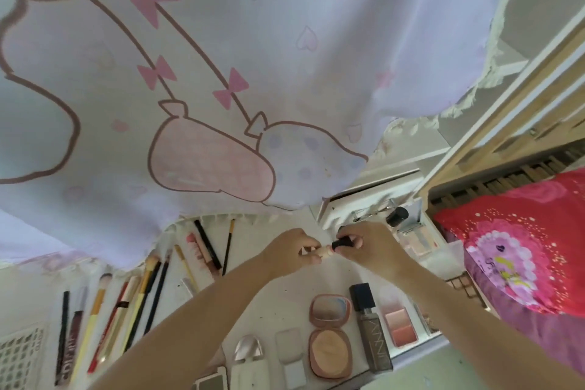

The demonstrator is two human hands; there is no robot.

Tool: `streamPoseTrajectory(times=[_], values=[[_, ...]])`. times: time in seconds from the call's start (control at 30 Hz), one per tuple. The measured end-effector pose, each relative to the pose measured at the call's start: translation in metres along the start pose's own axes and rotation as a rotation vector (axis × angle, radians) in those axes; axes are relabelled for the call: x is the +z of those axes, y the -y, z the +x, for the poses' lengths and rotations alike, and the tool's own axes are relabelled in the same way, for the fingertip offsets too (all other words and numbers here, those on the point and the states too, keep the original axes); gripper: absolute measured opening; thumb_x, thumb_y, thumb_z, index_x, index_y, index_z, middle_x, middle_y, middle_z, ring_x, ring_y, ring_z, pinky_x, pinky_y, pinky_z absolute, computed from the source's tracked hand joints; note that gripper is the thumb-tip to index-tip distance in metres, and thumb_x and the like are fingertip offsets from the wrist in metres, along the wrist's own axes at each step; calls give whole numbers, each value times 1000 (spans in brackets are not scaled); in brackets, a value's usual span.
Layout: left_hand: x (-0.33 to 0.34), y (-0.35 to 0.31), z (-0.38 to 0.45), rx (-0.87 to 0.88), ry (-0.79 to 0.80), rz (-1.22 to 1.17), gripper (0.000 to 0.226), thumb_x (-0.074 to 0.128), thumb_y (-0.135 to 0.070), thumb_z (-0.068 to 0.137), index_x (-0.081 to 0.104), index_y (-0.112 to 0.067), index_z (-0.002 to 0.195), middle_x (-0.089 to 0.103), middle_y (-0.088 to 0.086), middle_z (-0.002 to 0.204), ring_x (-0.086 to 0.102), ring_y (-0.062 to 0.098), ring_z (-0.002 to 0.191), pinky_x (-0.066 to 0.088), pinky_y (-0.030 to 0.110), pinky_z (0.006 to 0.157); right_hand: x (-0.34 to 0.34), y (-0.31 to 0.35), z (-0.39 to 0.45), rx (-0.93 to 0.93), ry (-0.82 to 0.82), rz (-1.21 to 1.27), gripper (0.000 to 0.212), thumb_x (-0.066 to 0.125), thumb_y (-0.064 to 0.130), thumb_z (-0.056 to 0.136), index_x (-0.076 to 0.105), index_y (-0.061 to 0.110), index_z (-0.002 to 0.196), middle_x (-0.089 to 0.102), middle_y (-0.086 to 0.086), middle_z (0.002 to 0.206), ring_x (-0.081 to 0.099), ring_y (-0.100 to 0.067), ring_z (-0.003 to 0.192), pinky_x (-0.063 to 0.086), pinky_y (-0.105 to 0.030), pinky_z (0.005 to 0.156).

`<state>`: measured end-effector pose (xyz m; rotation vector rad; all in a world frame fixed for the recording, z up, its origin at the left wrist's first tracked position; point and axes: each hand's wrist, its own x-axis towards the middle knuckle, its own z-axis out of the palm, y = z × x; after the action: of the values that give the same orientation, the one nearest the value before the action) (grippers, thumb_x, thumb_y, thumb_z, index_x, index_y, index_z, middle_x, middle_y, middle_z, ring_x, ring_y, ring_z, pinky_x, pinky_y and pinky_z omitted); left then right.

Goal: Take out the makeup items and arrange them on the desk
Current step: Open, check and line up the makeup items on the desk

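Over the middle of the white desk [278, 304] my two hands meet on a small beige tube [324, 252] with a black cap [343, 242]. My left hand [292, 252] grips the beige body. My right hand [367, 245] pinches the black cap. Several brushes and pencils [139, 301] lie in a row at the left. An open pink powder compact [330, 336], a grey foundation bottle [370, 326], a blush palette [399, 324] and white sponges [289, 351] lie in front.
A white organiser box [373, 209] with a black-capped bottle [397, 215] stands behind my right hand. A pink-printed curtain [221, 73] hangs over the desk's back. A red and pink bedspread [522, 241] lies at the right, under a wooden bed frame [493, 124].
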<state>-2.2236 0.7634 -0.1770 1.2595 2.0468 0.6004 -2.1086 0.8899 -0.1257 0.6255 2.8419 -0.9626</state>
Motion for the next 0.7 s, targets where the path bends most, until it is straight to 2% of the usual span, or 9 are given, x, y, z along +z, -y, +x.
streamPoseTrajectory(times=[0.03, 0.1, 0.2, 0.23, 0.33, 0.43, 0.57, 0.7], values=[[9, 2, 5, -6, 34, -9, 23, 56, -22, 90, 67, -6, 102, 61, 14, 95, 46, 12, 75, 30, 19, 63, 8, -6, -2, 24, 8, -25, 19, 63, 16, 82, 70, 4, 95, 66, -9, 81, 59, -22, 76, 40, -16, 66], [25, 5, 14, -29, 88, -30, 23, 56, -20, 89, 67, -2, 98, 63, 19, 93, 51, 25, 83, 28, 23, 66, 25, -18, -4, 87, 31, -62, 19, 60, 15, 83, 68, 4, 96, 68, -15, 90, 61, -27, 84, 43, -27, 73], [46, 8, 29, -46, 127, -72, 25, 57, -19, 89, 66, 4, 89, 54, 15, 72, 48, 29, 77, 30, 26, 69, 39, -32, -5, 171, 32, -122, 20, 57, 15, 84, 67, 5, 98, 65, -18, 95, 59, -29, 90, 39, -25, 73], [51, 7, 33, -50, 128, -79, 27, 56, -20, 89, 65, 5, 87, 53, 17, 73, 51, 32, 79, 30, 27, 68, 41, -35, -4, 194, 28, -146, 20, 57, 15, 85, 66, 4, 98, 64, -18, 95, 58, -29, 90, 38, -25, 73], [64, 7, 44, -54, 107, -124, 28, 55, -22, 90, 64, 5, 87, 62, 23, 87, 58, 35, 84, 38, 31, 66, 43, -41, 0, 256, 38, -207, 20, 54, 12, 86, 65, 2, 98, 63, -20, 95, 58, -31, 89, 38, -26, 72], [72, 5, 51, -71, 90, -153, 25, 56, -20, 89, 65, 2, 94, 65, 20, 96, 59, 34, 89, 45, 36, 77, 44, -44, 5, 290, 75, -268, 22, 49, 13, 89, 63, 3, 103, 60, -18, 98, 56, -29, 92, 40, -27, 77], [76, 7, 53, -111, 80, -122, 27, 55, -22, 89, 62, -1, 107, 64, 16, 109, 58, 30, 98, 44, 34, 84, 44, -45, 11, 289, 119, -345, 25, 44, 15, 91, 60, 6, 108, 59, -14, 104, 56, -25, 97, 41, -26, 79], [67, 19, 41, -146, 58, -8, 34, 46, -17, 94, 51, -5, 125, 53, 13, 123, 51, 26, 113, 38, 28, 93, 42, -43, 14, 285, 149, -400, 25, 43, 15, 92, 59, 7, 109, 58, -12, 107, 56, -25, 100, 43, -26, 81]])
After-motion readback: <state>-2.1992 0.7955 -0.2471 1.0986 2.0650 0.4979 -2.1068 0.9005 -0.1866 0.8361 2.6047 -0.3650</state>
